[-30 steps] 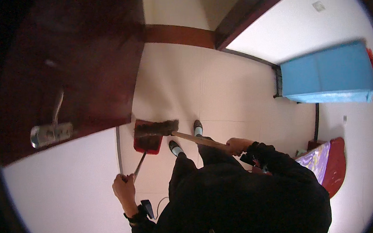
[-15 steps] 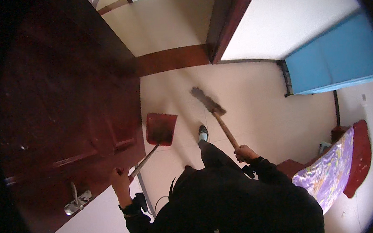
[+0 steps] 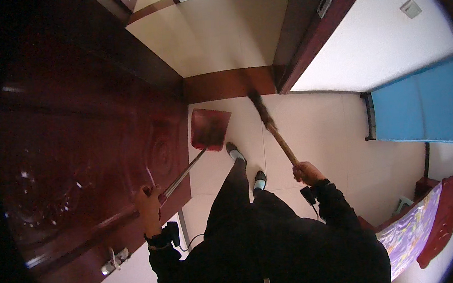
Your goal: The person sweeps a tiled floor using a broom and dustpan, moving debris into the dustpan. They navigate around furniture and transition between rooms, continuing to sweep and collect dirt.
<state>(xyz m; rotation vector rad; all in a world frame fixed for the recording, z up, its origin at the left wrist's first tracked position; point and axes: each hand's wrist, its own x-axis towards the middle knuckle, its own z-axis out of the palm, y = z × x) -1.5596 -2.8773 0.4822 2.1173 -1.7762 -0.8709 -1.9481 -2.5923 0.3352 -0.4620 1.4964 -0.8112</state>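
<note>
My left hand (image 3: 149, 206) is closed round the top of the handle of a red dustpan (image 3: 210, 127). The pan lies on the tiled floor beside the open door, with dark stuff in it too blurred to make out. In my right hand (image 3: 308, 174) is the wooden stick of a broom (image 3: 284, 146). Its dark, bushy head (image 3: 260, 108) is at the doorway's threshold, to the right of the dustpan and apart from it. My two feet stand between the dustpan and the broom stick.
A dark red wooden door (image 3: 107, 149) with a metal handle (image 3: 114, 261) stands open on the left. Ahead runs the brown threshold (image 3: 228, 84). A blue-covered piece of furniture (image 3: 416, 104) is against the right wall, and a bed with a purple patterned cover (image 3: 411, 229) stands lower right.
I have stepped forward, my left foot now ahead of the right. The broom head has moved up to the threshold, and the dustpan has moved forward along the door.
</note>
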